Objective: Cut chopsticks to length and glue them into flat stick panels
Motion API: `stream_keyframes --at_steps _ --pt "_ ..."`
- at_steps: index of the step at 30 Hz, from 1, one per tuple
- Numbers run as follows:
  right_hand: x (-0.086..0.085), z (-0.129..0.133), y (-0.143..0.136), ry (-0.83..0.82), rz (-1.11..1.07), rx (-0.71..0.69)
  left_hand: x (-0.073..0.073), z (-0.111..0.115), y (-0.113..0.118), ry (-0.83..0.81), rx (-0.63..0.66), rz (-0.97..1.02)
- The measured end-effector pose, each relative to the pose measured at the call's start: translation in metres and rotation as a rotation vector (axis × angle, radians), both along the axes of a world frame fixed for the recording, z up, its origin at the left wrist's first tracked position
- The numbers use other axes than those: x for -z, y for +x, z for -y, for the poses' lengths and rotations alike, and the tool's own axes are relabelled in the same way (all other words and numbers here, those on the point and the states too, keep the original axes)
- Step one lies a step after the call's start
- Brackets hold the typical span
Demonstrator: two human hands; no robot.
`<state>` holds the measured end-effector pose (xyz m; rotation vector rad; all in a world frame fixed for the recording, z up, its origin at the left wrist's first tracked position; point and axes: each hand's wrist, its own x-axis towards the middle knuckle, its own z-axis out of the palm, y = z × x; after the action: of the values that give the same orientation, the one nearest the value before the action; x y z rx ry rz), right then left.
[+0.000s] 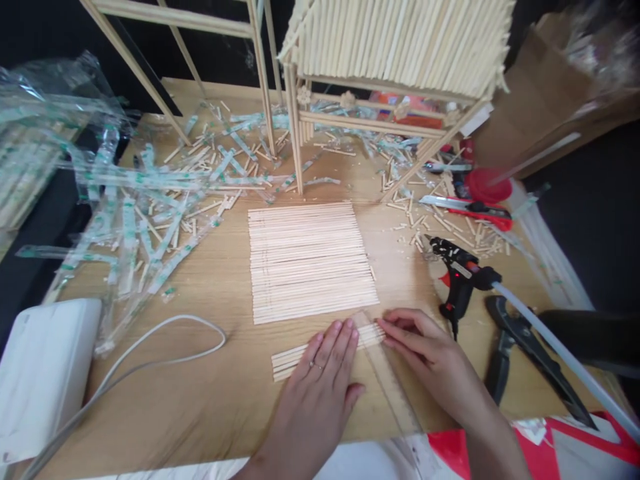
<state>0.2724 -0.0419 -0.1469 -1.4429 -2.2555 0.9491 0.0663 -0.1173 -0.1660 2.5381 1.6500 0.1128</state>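
My left hand lies flat, fingers stretched out, over a small row of thin wooden sticks. At the right end of that row, the fingers of my right hand are pinched together at the stick tips; whether they grip a stick is hidden. A clear ruler crosses the row between my hands and runs toward the table's front edge. Just beyond, a wide panel of sticks lies side by side on the wooden table.
Stick frames with a slatted roof stand behind. A glue gun, pliers and a red cutter lie right. A white box, cable and plastic wrappers are left.
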Motion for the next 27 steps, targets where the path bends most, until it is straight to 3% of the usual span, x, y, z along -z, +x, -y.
stream_keyframes --at_steps 15,21,27 --pt "-0.002 0.007 -0.003 0.032 -0.087 0.038 0.002 -0.003 -0.004 0.043 0.090 -0.055" --pt "-0.010 0.042 -0.001 0.182 0.082 0.143 0.005 -0.003 -0.004 0.073 0.111 -0.063" --pt "0.000 0.077 -0.015 0.262 0.305 0.128 0.006 -0.002 -0.005 0.079 0.111 -0.058"
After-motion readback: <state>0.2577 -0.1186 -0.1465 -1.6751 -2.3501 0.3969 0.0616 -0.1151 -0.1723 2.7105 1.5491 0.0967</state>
